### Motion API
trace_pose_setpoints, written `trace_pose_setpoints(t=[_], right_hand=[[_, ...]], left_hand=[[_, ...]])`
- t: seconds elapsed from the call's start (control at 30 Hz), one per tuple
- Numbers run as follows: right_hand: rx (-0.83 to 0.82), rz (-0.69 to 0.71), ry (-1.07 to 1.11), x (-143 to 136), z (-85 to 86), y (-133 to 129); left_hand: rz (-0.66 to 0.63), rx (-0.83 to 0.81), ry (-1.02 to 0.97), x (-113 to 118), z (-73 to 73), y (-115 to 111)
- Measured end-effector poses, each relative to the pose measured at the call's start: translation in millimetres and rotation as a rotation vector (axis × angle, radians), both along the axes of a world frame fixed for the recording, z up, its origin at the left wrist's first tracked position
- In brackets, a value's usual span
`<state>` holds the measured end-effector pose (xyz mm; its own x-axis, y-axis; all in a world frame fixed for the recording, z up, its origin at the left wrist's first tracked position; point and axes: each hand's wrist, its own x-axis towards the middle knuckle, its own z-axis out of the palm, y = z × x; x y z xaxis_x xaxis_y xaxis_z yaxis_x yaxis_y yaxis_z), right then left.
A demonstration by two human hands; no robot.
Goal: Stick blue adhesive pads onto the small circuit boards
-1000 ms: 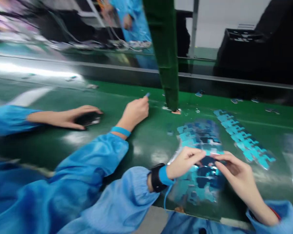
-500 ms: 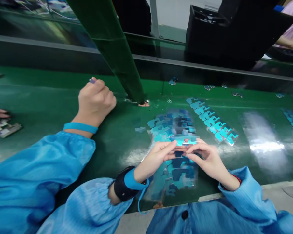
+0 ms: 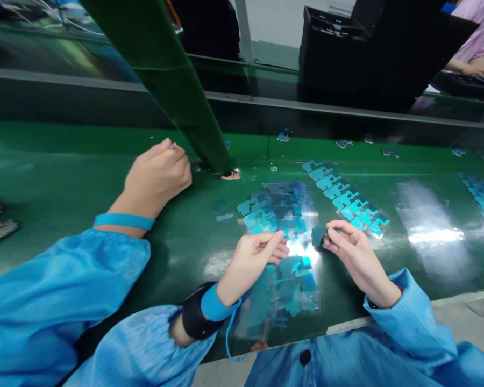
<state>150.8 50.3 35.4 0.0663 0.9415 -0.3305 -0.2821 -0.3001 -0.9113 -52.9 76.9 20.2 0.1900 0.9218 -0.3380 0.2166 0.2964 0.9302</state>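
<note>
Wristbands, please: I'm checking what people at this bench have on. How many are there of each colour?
Blue: 2 (one band by your left hand, one by the co-worker's hand)
Black: 1 (wide cuff, also on your left arm)
Red: 1 (bracelet, barely showing at your right sleeve)
Total: 4
</note>
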Motion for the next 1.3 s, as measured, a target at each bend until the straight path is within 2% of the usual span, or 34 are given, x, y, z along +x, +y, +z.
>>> trace_pose_setpoints(t=[0.13, 0.23, 0.3, 0.43, 0.5, 0.67, 0.83, 1.3], right_hand=[[0.02, 0.095, -0.05, -4.8, 1.4, -2.3], [0.097, 0.099, -0.137, -8.0, 0.3, -5.0], [0.129, 0.097, -0.177, -9.4, -1.3, -6.6], [0.137, 0.141, -0.201, -11.3, -4.0, -9.2], [0.144, 0.156, -0.218, -12.2, -4.4, -10.3], [0.131, 0.176, -0.19, -11.2, -4.8, -10.7], [0.142, 0.097, -0.179, -7.3, -5.4, -7.4], [0.2, 0.134, -0.436, -4.4, -1.6, -6.6]], left_hand=[[0.047, 0.167, 0.169, -3.9, -0.9, -2.5], [0.122, 0.323, 0.277, -6.5, 1.8, -2.3], [0.06, 0.379, 0.274, -6.7, 5.6, -3.1], [-0.252, 0.28, 0.04, -4.5, 13.7, -8.0], [-0.315, 0.222, -0.041, -3.1, 15.6, -9.8], [-0.23, 0.121, -0.119, -2.1, 16.1, -7.0], [-0.129, 0.086, -0.185, -5.9, 18.9, -3.7], [-0.162, 0.113, -0.217, -6.8, 20.0, -2.1]])
